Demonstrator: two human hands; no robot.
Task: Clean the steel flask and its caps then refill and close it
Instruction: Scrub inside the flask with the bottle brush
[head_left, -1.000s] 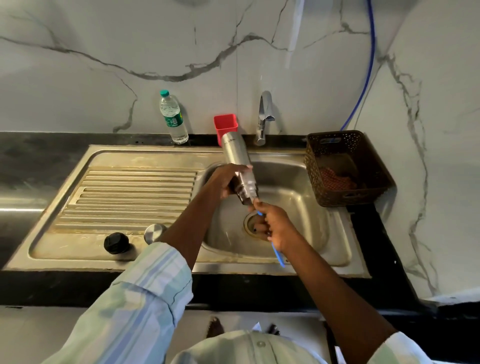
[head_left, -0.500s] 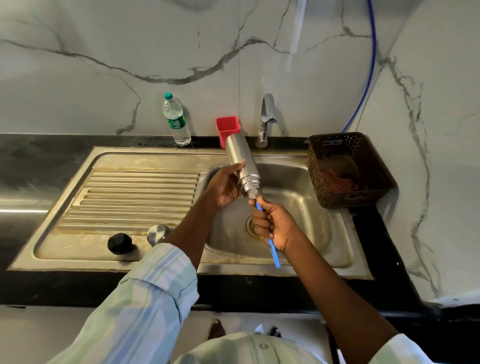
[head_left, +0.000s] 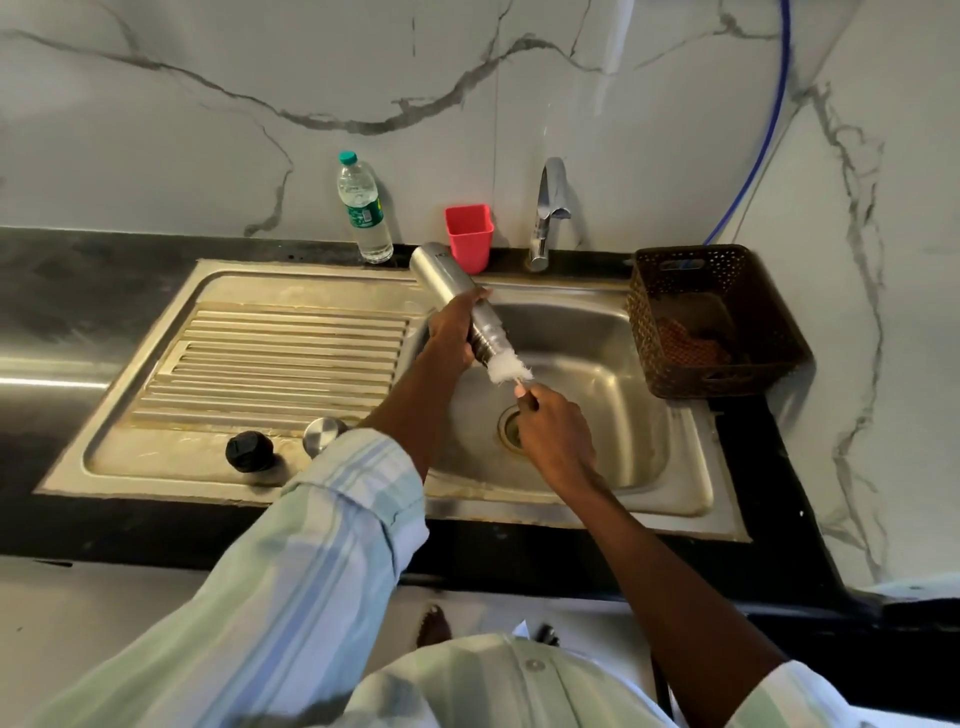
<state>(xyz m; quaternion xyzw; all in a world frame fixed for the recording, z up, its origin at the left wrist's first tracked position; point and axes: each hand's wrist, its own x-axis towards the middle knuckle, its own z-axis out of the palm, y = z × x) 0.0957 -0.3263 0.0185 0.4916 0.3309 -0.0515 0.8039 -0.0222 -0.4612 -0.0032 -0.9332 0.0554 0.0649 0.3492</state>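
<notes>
the steel flask (head_left: 457, 301) is a slim brushed-metal cylinder with ridged rings near its mouth, held over the basin of the sink (head_left: 597, 364). its long axis runs slantwise: the closed base points up and away toward the back left, near the red cup (head_left: 469, 236), and the open mouth points down toward the right, at the drain side. the left hand (head_left: 454, 335) wraps its fingers round the lower half of the body, a firm holding grip. out of the mouth sticks the white bristle head of a bottle brush (head_left: 506, 369), about half of it showing. the right hand (head_left: 556, 434) is closed round the brush's handle just below the bristles; the handle itself is mostly hidden in the fist.

counted: one flask, one brush, two caps. the black cap (head_left: 249, 451) and the steel cap (head_left: 323, 434) stand side by side on the near edge of the ribbed draining board, well apart from the flask, the steel one partly behind the left sleeve.

also on the dark desk (head_left: 78, 291): one plastic water bottle (head_left: 363, 208) upright by the wall, one tap (head_left: 548, 213), one brown basket (head_left: 711, 317) right of the basin.
</notes>
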